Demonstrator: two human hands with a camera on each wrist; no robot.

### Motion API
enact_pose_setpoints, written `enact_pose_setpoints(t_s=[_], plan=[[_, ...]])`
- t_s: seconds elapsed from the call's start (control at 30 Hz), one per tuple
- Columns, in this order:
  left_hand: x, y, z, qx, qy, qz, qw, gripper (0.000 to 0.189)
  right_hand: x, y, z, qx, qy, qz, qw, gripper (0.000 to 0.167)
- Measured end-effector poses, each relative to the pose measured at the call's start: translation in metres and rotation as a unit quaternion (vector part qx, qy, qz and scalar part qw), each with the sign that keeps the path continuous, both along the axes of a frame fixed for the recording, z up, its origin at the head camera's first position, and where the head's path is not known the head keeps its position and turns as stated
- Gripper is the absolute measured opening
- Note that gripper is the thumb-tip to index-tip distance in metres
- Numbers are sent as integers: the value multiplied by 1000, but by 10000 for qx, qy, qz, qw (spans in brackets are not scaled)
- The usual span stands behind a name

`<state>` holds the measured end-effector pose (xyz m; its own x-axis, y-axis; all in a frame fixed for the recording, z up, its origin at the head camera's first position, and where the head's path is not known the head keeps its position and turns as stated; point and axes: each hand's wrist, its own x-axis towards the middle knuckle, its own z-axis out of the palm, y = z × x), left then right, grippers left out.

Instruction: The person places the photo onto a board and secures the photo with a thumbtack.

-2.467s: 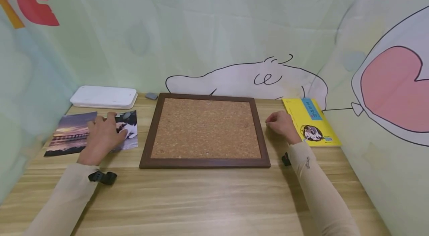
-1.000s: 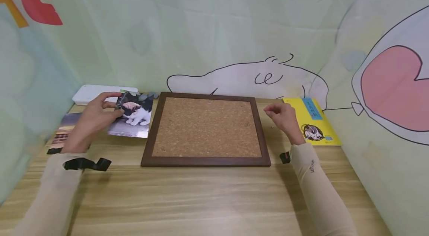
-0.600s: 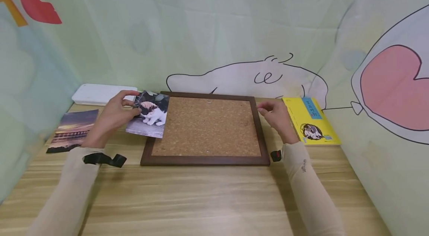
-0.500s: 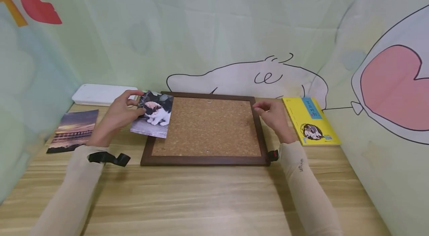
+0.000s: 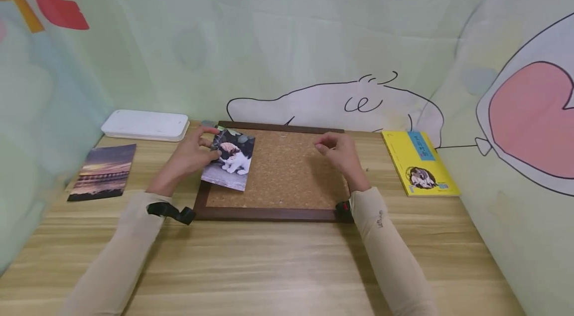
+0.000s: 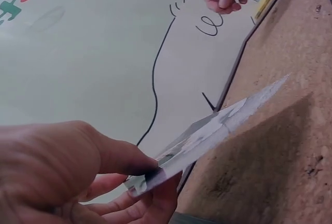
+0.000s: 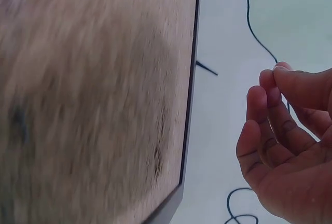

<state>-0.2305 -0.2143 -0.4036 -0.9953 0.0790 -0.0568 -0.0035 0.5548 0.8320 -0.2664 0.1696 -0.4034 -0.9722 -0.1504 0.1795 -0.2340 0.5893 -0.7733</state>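
My left hand (image 5: 193, 154) pinches a photo (image 5: 233, 156) of a calico-and-white cat by its left edge, thumb on top and fingers beneath. The photo hangs tilted over the left part of a cork board (image 5: 287, 171) with a dark brown frame, casting a shadow on the cork in the left wrist view. Over the right part of the board is my right hand (image 5: 341, 154). In the right wrist view its thumb and index fingertips (image 7: 267, 79) meet, with a tiny pale thing (image 7: 282, 67) at the tip, mostly hidden; the other fingers curl loosely.
A second photo, of a sunset (image 5: 103, 171), lies on the table at left, below a white case (image 5: 145, 124). A yellow booklet (image 5: 419, 161) lies at right, with a tiny item (image 5: 366, 170) between it and the board. A printed cloth wall (image 5: 287, 47) stands behind.
My left hand has picked up the cat photo from beside the sunset photo and carried it right over the board. My right hand has moved left from beside the booklet to above the cork.
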Motion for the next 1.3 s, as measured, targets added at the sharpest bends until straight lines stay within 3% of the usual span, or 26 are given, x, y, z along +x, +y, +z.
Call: enact_pose_setpoints(t_s=[0.37,0.73,0.93,1.13,1.3], plan=[[-3,8,-19,-238,-98,194,9995,62,-3,-27,3,-10,-151,91,9998,9],[-5,12,-36,-799,503,279,9951,57,-5,-46,9,179,-91,152,9997,9],[-2,22,-38,-1176,794,387,9891,46,-2,-55,14,70,-344,364,9987,13],[-2,31,-42,-1475,953,477,9833,37,0,-69,10,-112,-566,528,9969,12],[-4,33,-47,-1561,1213,444,9793,26,-3,-81,6,166,-389,574,9975,11]])
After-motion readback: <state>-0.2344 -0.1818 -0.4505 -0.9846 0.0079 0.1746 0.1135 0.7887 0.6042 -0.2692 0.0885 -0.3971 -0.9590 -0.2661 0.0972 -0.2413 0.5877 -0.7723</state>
